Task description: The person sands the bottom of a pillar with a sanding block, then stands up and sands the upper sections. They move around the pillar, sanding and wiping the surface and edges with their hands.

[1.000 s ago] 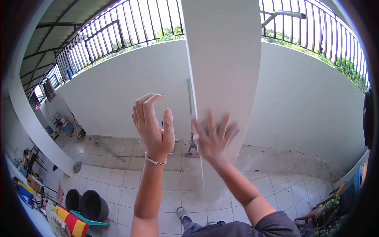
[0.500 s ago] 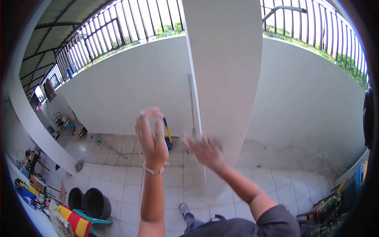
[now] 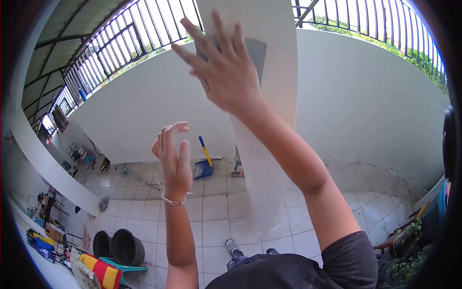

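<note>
My right hand [image 3: 228, 72] is raised at the upper part of the white pillar [image 3: 276, 91]. Its fingers are spread over a dark grey flat sheet that looks like sandpaper [image 3: 258, 54], held against the pillar's face; the palm hides most of it. My left hand [image 3: 174, 161] is lower and to the left, in the air before the low wall. Its fingers bend loosely, thumb apart, with nothing in them. The fingers look whitish, as if dusty. A beaded bracelet [image 3: 173, 199] circles the left wrist.
A blue dustpan [image 3: 203, 168] with a yellow handle stands by the white wall [image 3: 144, 111]. Black tubs [image 3: 127, 247], a green plastic chair [image 3: 127, 267] and a striped cloth [image 3: 103, 272] sit at lower left. Plants [image 3: 409, 233] are at lower right. Metal railings [image 3: 365, 24] top the wall.
My right hand has swung up from low by the pillar's base to its upper part, the grey sheet with it. My left hand has shifted slightly left. The view has turned a little.
</note>
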Demonstrator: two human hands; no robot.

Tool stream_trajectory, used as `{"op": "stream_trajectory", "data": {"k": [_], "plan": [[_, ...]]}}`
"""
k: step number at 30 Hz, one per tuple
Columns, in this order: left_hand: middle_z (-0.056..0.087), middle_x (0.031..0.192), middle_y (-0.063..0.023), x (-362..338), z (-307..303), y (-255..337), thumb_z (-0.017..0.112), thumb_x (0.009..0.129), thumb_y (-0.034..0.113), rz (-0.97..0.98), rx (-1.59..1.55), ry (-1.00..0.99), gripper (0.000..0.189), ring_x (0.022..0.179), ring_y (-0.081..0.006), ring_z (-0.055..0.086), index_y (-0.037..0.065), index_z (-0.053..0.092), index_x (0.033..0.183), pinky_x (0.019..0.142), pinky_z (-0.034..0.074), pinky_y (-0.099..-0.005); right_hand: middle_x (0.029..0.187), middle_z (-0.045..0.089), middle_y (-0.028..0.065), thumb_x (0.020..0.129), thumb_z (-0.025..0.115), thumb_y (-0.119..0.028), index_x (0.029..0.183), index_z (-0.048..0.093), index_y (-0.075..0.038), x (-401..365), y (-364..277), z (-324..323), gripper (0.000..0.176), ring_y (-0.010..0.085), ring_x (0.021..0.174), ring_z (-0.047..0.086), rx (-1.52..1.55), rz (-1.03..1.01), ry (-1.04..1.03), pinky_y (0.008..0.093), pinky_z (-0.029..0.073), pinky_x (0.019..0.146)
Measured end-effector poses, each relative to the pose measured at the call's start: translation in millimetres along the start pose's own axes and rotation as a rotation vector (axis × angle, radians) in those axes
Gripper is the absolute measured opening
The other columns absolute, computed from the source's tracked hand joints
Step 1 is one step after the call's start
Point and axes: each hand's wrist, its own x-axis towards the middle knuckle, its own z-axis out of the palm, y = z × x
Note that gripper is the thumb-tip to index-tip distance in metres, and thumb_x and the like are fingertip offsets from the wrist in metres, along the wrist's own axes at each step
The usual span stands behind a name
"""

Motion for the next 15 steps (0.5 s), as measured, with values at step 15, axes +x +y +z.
{"op": "stream_trajectory", "data": {"k": [15], "plan": [[0.057,0.115,-0.0064,-83,-7,3,0.053,0.095,0.024,-0.029,0.126,-0.380,0.032,0.112,-0.0228,0.051,0.008,0.054,0.123,0.101,0.021,-0.0418,0.165,0.018,-0.0044,0.100,0.045,-0.023,0.155,0.025,-0.041,-188,41,-34,0.061,0.0301,0.153,0.015,-0.370,-0.371,-0.175,0.0531,0.004,0.124]]}}
